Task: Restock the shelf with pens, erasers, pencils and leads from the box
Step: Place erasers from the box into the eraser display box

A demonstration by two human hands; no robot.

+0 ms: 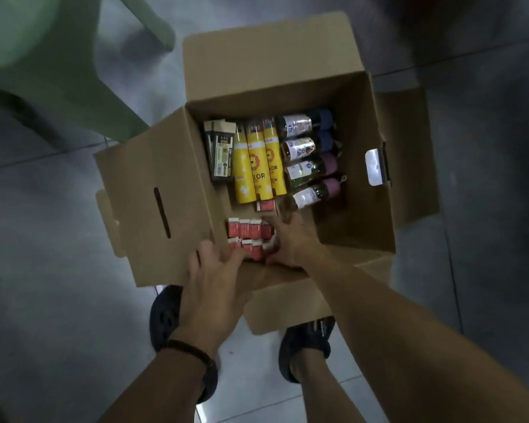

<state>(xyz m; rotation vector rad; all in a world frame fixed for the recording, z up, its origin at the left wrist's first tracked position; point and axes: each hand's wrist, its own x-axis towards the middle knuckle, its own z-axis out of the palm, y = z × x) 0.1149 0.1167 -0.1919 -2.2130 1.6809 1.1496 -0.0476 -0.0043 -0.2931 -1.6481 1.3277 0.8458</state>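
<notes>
Fingers of the left hand [214, 279] are seen stretched out and slightly spread, their tips touching the near edge of a cluster of small red packs [248, 232] just below the centre of the frame. The right hand [290, 239] is laid against the right side of the same cluster, its fingers bent downward. Motion blur hides whether any pack is actually gripped. The packs are stood upright in two rows in the near left corner of an open cardboard box [287, 96], which is set on a grey tiled floor [58, 300].

One more red pack [266, 205] is seen lying apart, just above the cluster. Behind it, three yellow tubes [257, 166] marked "COLOR" are laid side by side, with dark flat packs [219, 151] to their left and four bottles [309, 154] with blue and purple caps to their right. A dark bracelet [190, 349] is worn on the left wrist. Dark sandals [306, 340] are visible at the bottom, and a green plastic chair [43, 71] fills the upper left.
</notes>
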